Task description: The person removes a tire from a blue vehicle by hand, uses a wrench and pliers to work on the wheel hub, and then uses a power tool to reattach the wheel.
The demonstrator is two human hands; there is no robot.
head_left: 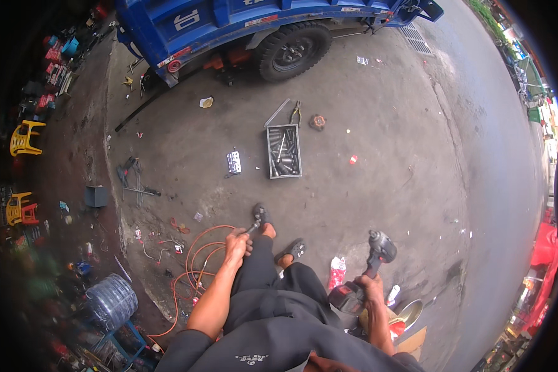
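My right hand [371,287] is closed around the handle of a cordless impact wrench [381,248], dark with red parts. Its nose points away from me, and the battery hangs below my fist. In front of my left thigh, my left hand [238,245] grips a short metal tool [255,224] with a knobby end; its exact kind cannot be made out. Farther off on the ground lies an oblong metal toolbox [269,154] full of dark sockets [284,152]. Pliers [297,113] with yellowish handles and a round orange-and-dark part [317,122] lie beyond and beside the box.
A blue truck [223,22] with a black wheel [294,52] stands ahead. An orange hose [192,263] coils left of my legs. Loose tools [136,183] and a grey bin [96,196] lie farther left, near a large clear water jug [111,302]. A red-and-white packet [337,273] lies right of my feet.
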